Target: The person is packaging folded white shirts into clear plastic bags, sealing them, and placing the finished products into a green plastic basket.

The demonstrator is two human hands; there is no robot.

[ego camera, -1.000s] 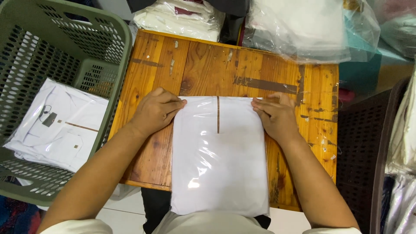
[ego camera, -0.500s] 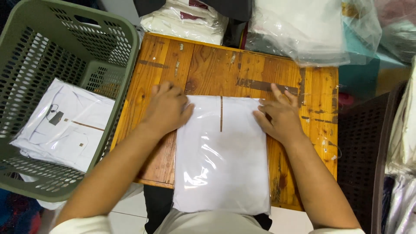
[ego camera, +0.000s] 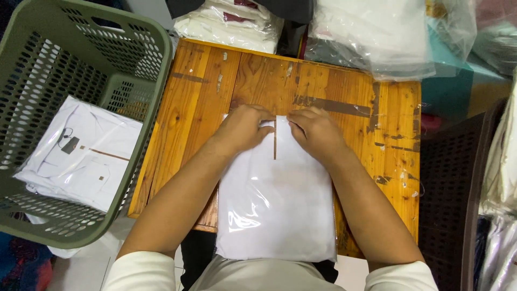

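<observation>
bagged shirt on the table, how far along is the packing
Looks done: one bagged white shirt already lies in the green basket. In hand: both the left hand and the right hand press on the top edge of the clear bag holding a folded white garment on the wooden table, by its brown strip. Left: this pack is not yet in the basket; more bagged items lie beyond the table.

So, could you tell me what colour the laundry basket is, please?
The laundry basket is olive green, seen in the head view.
</observation>
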